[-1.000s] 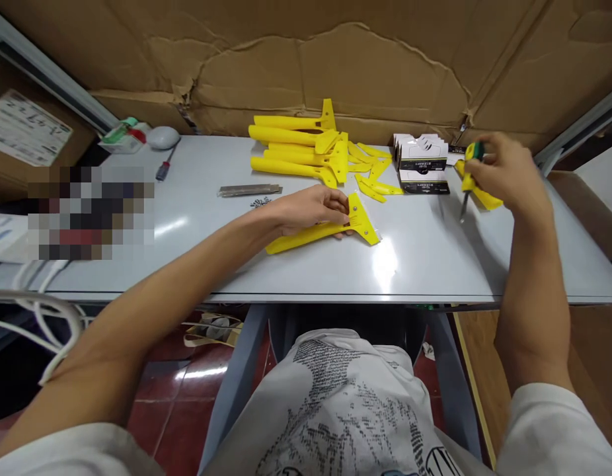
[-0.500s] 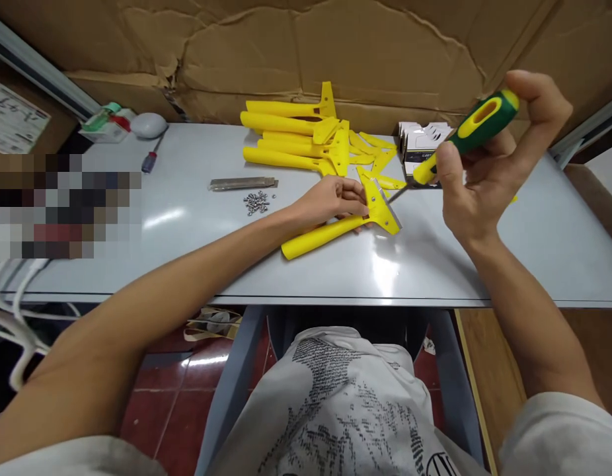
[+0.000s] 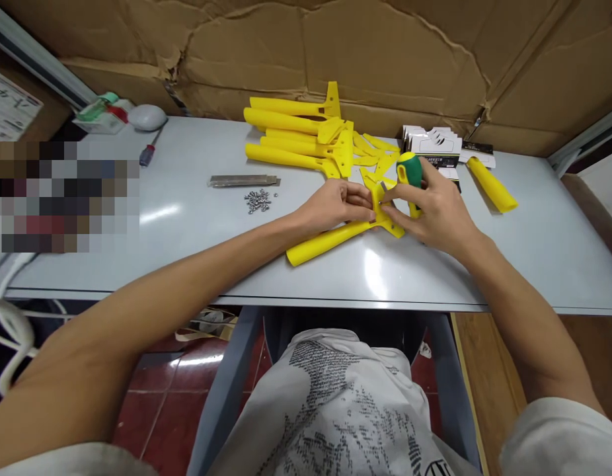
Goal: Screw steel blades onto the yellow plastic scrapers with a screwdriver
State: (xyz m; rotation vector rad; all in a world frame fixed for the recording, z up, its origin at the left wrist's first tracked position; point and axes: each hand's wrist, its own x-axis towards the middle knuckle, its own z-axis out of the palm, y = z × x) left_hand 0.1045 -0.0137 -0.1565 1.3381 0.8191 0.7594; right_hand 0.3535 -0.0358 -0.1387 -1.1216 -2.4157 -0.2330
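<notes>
My left hand [image 3: 336, 203] is closed around the head end of a yellow scraper [image 3: 328, 244], whose handle points toward the front left on the table. In my right hand [image 3: 445, 211] is a screwdriver [image 3: 410, 170] with a green and yellow handle, tucked upright against the palm. The right thumb and index finger reach to the scraper's head, by a screw there; whether they pinch it is too small to tell. The screwdriver's tip is hidden. To the left lie a pile of small screws [image 3: 258, 201] and a stack of metal blades [image 3: 244, 180].
Several more yellow scrapers [image 3: 286, 153] lie behind my left hand, beside loose yellow plates [image 3: 368, 158]. Printed cards [image 3: 432, 147] stand at the back, near another yellow handle [image 3: 492, 186]. A small screwdriver [image 3: 147, 155] lies at the left. Cardboard [image 3: 365, 53] walls the back.
My right hand has come down and left to the scraper's head, its fingers now touching there. The screwdriver has swung from slanting across to upright. My left hand keeps its hold.
</notes>
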